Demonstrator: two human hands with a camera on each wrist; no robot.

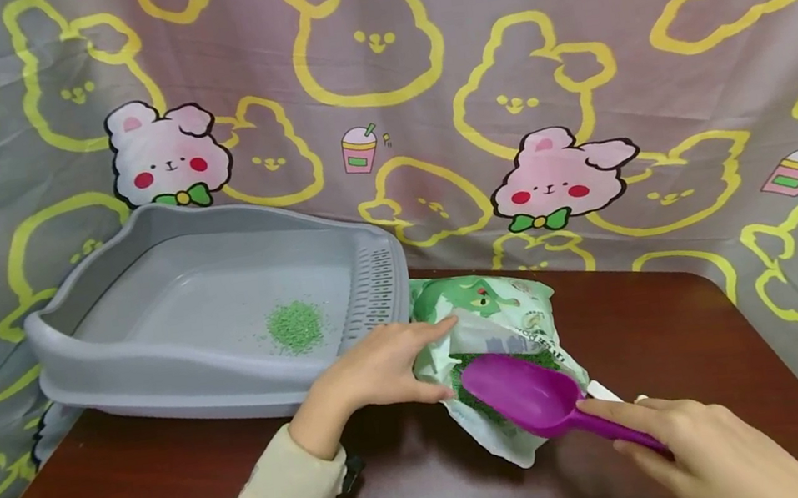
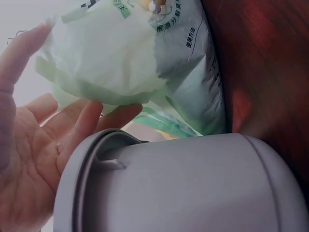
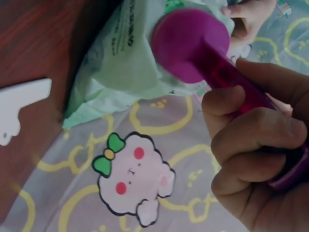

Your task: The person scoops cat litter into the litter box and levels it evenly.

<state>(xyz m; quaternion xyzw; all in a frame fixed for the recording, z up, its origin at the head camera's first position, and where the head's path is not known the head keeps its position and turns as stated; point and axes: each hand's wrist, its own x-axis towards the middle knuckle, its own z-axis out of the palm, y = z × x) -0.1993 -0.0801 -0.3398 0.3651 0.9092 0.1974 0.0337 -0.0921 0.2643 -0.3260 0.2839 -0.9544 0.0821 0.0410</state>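
Note:
My right hand [image 1: 712,443] grips the handle of a purple scoop [image 1: 524,392], fingers curled round it in the right wrist view. The scoop's bowl, with nothing visible in it, is over the mouth of a light green plastic bag [image 1: 478,306]. Dark green granules [image 1: 468,400] show inside the bag, partly hidden by the scoop. At the bag's left edge is my left hand [image 1: 384,364], thumb and fingers spread apart and touching the plastic. In the left wrist view its fingers [image 2: 87,118] lie against the bag's rim without curling round it.
A grey litter box [image 1: 184,395] stands left of the bag, with a small pile of green granules [image 1: 296,327] on its floor. A white flat object [image 3: 24,106] lies right of the bag on the brown table [image 1: 667,331]. A patterned curtain [image 1: 428,127] hangs behind.

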